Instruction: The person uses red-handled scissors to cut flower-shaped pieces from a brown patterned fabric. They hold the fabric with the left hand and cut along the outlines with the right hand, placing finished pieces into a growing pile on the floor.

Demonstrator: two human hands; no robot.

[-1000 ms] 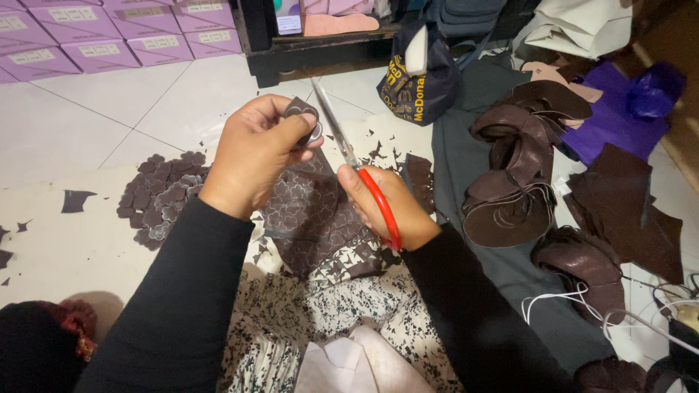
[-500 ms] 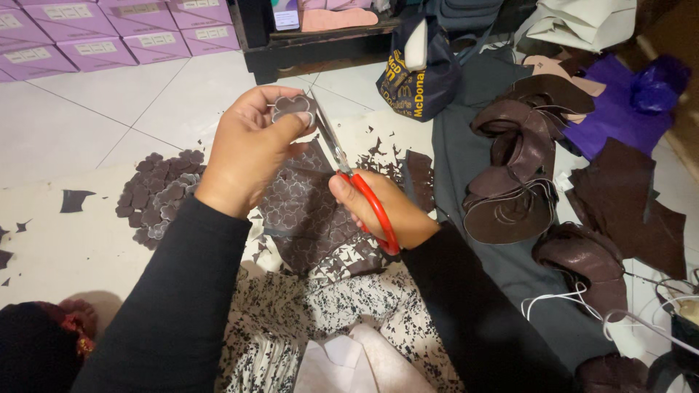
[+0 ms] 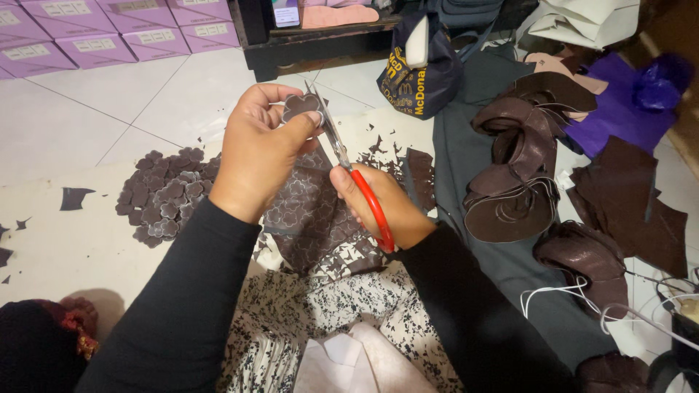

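**Flower cutout pinched at the scissor blades**

The left hand [image 3: 258, 156] holds a small brown flower-shaped piece [image 3: 301, 108] up above the floor, its fingers [image 3: 273, 93] clamped on it: thumb against the near face, fingertips curled over the top edge. The right hand [image 3: 378, 204] grips the red-handled scissors [image 3: 349, 164], fingers closed through the loops, blades touching the piece's right edge. Below lies a pile of cut flowers [image 3: 164, 196] and a marked brown sheet [image 3: 306, 218].
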